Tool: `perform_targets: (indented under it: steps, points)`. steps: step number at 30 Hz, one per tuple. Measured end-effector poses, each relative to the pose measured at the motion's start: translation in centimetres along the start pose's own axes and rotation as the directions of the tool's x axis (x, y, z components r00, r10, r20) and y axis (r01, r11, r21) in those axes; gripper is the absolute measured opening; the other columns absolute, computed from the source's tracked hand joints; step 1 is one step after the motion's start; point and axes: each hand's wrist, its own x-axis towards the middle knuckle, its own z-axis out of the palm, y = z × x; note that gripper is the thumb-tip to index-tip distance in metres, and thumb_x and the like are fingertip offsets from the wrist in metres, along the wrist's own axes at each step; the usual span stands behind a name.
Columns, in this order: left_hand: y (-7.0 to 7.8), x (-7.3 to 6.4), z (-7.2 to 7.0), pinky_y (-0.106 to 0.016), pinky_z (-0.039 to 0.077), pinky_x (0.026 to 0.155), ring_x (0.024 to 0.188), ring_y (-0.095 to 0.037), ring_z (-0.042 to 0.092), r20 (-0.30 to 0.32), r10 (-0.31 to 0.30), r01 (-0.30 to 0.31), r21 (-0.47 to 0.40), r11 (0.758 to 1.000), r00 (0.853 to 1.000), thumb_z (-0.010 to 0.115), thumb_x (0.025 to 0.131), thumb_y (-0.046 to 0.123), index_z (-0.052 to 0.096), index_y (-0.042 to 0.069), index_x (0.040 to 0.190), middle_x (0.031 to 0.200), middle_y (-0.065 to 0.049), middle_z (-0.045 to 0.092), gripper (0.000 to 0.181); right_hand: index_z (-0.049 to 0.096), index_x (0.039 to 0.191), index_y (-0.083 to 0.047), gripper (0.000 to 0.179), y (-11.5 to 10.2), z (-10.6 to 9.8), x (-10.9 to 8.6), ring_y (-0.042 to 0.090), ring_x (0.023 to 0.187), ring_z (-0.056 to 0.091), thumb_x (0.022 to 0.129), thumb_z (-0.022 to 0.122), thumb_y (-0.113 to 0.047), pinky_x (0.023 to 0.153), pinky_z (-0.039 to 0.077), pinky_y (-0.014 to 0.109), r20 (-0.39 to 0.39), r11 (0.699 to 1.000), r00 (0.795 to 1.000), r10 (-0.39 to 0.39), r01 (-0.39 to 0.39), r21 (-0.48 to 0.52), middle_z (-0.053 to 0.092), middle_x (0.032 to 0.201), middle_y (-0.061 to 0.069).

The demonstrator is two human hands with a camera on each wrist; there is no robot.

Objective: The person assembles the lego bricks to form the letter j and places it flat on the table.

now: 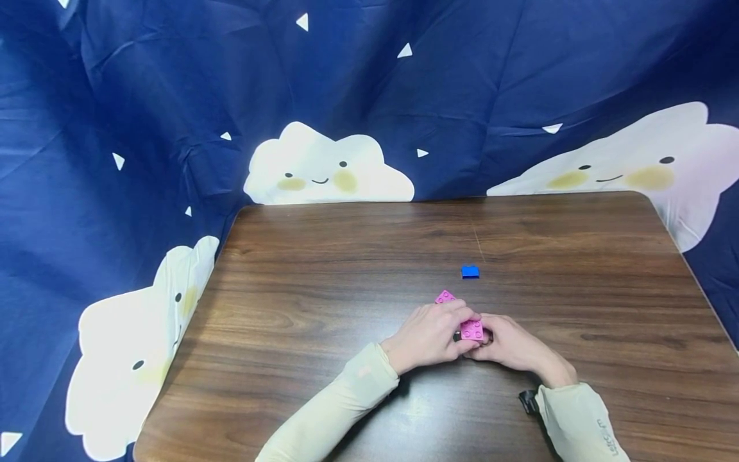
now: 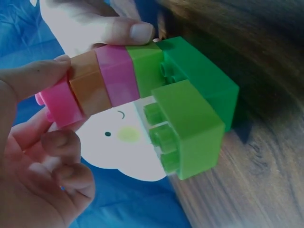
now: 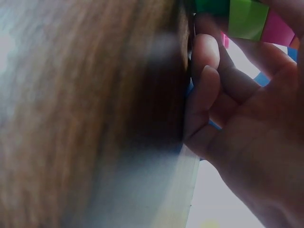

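Observation:
Both hands are on a small tower of toy building bricks. My left hand [image 1: 428,332] pinches the pink top brick [image 2: 64,102] between thumb and fingers. Below that come an orange-brown brick [image 2: 89,81], a magenta brick [image 2: 118,76], a light green brick [image 2: 146,69] and a wider dark green brick [image 2: 204,85] low by the table. My right hand [image 1: 514,343] grips the tower from the other side, its thumb along the magenta and light green bricks. A larger light green brick [image 2: 192,130], studs up, stands beside the dark green one.
A blue brick [image 1: 470,273] lies on the brown wooden table [image 1: 323,276] beyond the hands. Another pink brick [image 1: 445,296] shows just past the left hand, partly covered by it. A dark blue curtain [image 1: 358,77] with clouds hangs behind the table.

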Motion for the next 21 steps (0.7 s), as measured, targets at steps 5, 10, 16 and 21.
perform_targets:
  steps: [5,10,16,21]
  points:
    - [0.3,0.1,-0.2,-0.013,0.042,0.055,0.067,0.0,0.047,0.011,-0.041,0.041,-0.019,0.999,0.999,0.069,0.085,0.043,0.065,0.02,0.111,0.095,0.012,0.059,0.035,0.069,0.102,-0.016,0.036,0.1,0.1,0.0,0.006,0.089,0.061,0.073,0.081,-0.033,0.081,0.052,0.03,-0.008,1.0,1.0,-0.008,0.008,-0.009,0.068,0.096,-0.007]
    - [0.8,0.1,-0.3,-0.016,0.042,0.054,0.065,0.0,0.047,0.028,-0.093,0.092,0.004,0.996,0.995,0.07,0.083,0.044,0.067,0.02,0.114,0.096,0.013,0.06,0.039,0.069,0.103,-0.014,0.037,0.2,0.2,0.0,0.007,0.088,0.061,0.073,0.081,-0.032,0.081,0.052,0.03,-0.011,1.0,1.0,-0.006,0.006,-0.012,0.069,0.095,-0.007]
    - [1.3,0.2,-0.4,-0.018,0.042,0.053,0.061,-0.001,0.048,0.011,-0.143,0.142,0.037,0.989,0.99,0.072,0.082,0.046,0.07,0.023,0.117,0.091,0.014,0.06,0.042,0.068,0.108,-0.011,0.042,0.1,0.1,0.0,0.011,0.092,0.063,0.072,0.081,-0.031,0.083,0.052,0.032,-0.009,1.0,1.0,-0.003,0.003,-0.02,0.07,0.099,-0.004]
    - [1.6,0.3,-0.4,-0.02,0.045,0.054,0.065,-0.004,0.056,-0.004,-0.165,0.165,0.052,0.985,0.986,0.072,0.082,0.047,0.071,0.024,0.116,0.096,0.014,0.065,0.042,0.068,0.108,-0.01,0.043,0.1,0.1,0.0,0.01,0.091,0.063,0.072,0.081,-0.03,0.082,0.052,0.032,-0.011,1.0,1.0,-0.012,0.011,-0.028,0.07,0.098,-0.004]
